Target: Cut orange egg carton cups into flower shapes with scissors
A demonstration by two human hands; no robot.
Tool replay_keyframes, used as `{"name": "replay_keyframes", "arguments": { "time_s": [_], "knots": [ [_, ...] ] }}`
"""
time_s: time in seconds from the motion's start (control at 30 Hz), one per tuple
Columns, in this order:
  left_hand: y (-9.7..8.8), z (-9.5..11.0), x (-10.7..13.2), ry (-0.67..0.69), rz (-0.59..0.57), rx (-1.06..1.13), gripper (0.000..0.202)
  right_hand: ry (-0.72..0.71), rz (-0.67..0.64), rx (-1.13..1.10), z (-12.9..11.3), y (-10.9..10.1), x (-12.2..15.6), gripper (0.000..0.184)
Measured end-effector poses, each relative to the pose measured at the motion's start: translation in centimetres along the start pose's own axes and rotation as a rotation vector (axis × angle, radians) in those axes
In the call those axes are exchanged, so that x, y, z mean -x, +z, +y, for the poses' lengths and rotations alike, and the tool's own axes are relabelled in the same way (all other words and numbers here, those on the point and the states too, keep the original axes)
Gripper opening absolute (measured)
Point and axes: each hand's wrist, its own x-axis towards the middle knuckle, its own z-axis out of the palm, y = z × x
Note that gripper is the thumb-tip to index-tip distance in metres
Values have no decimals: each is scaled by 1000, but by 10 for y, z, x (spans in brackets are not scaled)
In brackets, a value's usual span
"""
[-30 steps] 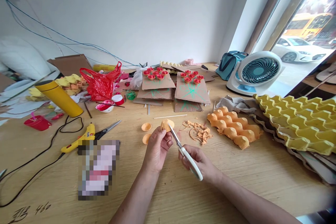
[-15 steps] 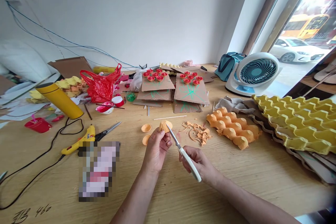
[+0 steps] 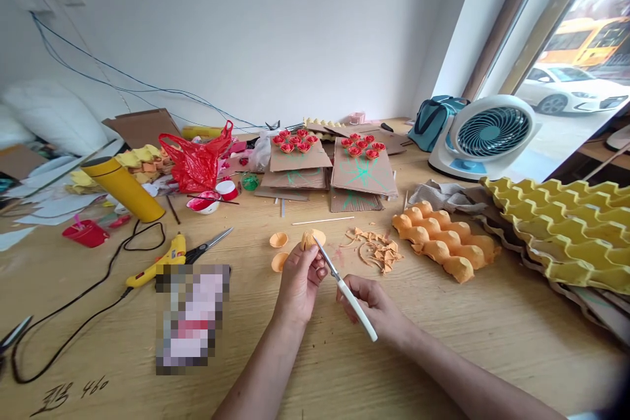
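My left hand (image 3: 300, 279) pinches a small orange egg-carton cup (image 3: 312, 238) above the wooden table (image 3: 443, 341). White-handled scissors (image 3: 347, 292) are gripped in my right hand (image 3: 377, 308), their blades pointing up-left with the tips at the cup's edge. Two cut orange cups (image 3: 278, 239) (image 3: 279, 261) lie just left of the held one. A pile of orange paper scraps (image 3: 377, 249) lies to the right, and beyond it an orange egg-carton strip (image 3: 445, 243).
Yellow egg trays (image 3: 566, 223) are stacked at the right, with a white desk fan (image 3: 485, 134) and teal bag (image 3: 436, 121) behind. Cardboard sheets with red flowers (image 3: 361, 167) stand mid-back. A yellow glue gun (image 3: 157, 262), black scissors (image 3: 209, 246), yellow flask (image 3: 125, 187) and red bag (image 3: 194, 157) lie at left.
Both hands stay on the cup and scissors, almost unmoved. The view has shifted slightly, so everything sits a little further right.
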Motion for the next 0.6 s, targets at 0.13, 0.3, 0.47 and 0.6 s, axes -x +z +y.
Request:
{"name": "replay_keyframes", "arguments": {
  "time_s": [0.13,0.3,0.47,0.6],
  "knots": [
    [0,1,0,3,-1,-12,33,4,-22,-30,0,0,1,29],
    [0,0,0,-1,1,-25,35,10,-26,-43,-1,1,2,36],
    [1,-2,2,4,12,-34,37,10,-5,-39,-1,2,2,42],
    [3,-5,4,16,34,-41,39,2,6,-21,1,5,2,44]
  ]
}}
